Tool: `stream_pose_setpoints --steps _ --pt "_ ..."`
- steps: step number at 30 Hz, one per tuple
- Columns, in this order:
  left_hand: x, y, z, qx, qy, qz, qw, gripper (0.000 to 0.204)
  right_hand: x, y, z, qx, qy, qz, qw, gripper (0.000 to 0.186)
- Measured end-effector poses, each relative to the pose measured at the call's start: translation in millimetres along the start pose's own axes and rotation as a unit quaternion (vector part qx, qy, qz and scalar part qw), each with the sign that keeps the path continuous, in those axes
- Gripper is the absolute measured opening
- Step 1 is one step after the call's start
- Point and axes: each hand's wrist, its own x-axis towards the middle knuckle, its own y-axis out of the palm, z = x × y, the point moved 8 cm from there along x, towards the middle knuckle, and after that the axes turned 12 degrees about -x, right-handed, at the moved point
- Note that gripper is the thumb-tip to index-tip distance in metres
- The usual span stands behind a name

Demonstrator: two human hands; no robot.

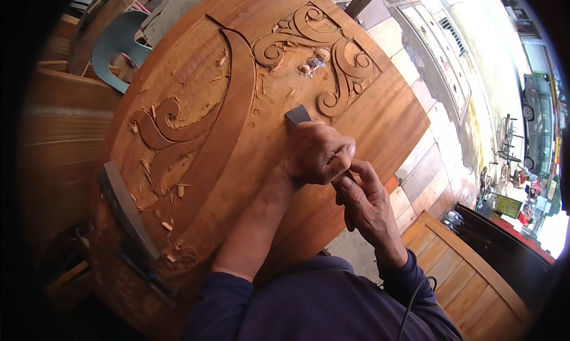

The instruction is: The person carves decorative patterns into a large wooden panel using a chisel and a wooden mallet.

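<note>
A flat chisel (298,115) with a wide grey blade lies slantwise on the brown wooden panel (380,133), its edge on the smooth ground below the corner scrollwork (338,100). My left hand (320,151) is closed in a fist around it, just behind the blade. Behind that fist, my right hand (368,201) grips the rear end of the chisel between thumb and fingers. Most of the handle is hidden by my hands. Left of the blade runs a large raised curved band (237,86) with carved scrolls.
Wood chips (167,226) litter the panel's left side. A dark curved tool (127,207) lies at its left edge. Some small pale lumps (314,62) rest near the scrollwork. Beyond are a teal chair (110,50), a slatted wooden panel (463,276) and a tiled pavement (424,157).
</note>
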Motion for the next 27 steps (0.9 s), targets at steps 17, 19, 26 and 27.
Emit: stream_pose_setpoints --steps 17,19,26,27 --pt "14 -34 -19 0.037 -0.091 -0.25 0.963 0.031 87 -61 73 0.323 -0.39 -0.053 0.861 0.053" --pt "18 -83 9 -0.001 -0.072 -0.302 0.95 0.042 119 -74 97 0.295 -0.41 -0.062 0.861 0.051" --pt "97 -198 81 -0.077 0.055 -0.296 0.95 0.059 246 10 187 0.262 -0.375 0.048 0.888 0.067" --pt "98 -198 95 -0.132 0.022 -0.271 0.953 0.06 268 21 185 0.294 -0.356 0.058 0.885 0.07"
